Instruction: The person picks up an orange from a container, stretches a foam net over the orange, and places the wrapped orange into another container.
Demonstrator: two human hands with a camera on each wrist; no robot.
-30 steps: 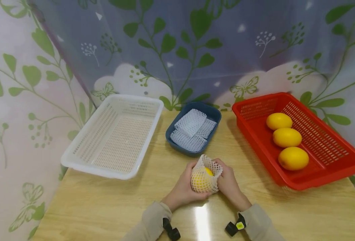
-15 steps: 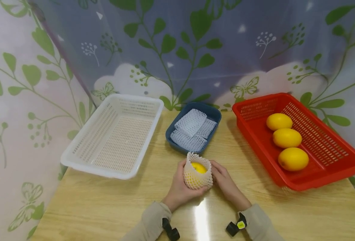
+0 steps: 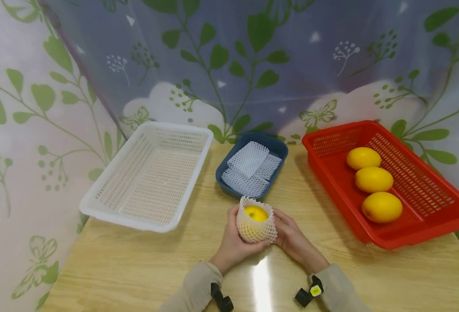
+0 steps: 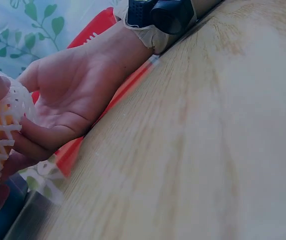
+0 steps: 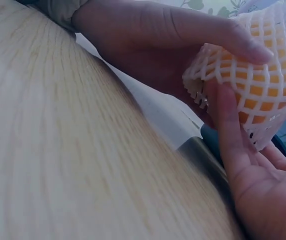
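A lemon [image 3: 256, 213] sits inside a white foam net sleeve [image 3: 254, 229], its yellow top showing through the open upper end. My left hand [image 3: 235, 245] grips the netted lemon from the left and below, and its thumb lies across the net in the right wrist view. My right hand [image 3: 293, 238] holds the sleeve's right side with thumb and fingertips; in the left wrist view its fingers [image 4: 43, 135] are bent against the net. Ahead of the hands stands a dark blue tray [image 3: 222, 184] with several flat foam nets [image 3: 249, 158].
A red basket [image 3: 331, 186] at the right holds three lemons [image 3: 382, 207]. To the left stands a white perforated basket [image 3: 167, 173] with nothing in it. All stand on a wooden table [image 3: 136, 264] against a leaf-patterned wall covering.
The netted lemon has shifted slightly left and tipped so that its top faces up towards the head camera. My right hand's fingers have moved from the sleeve's upper rim down its right side.
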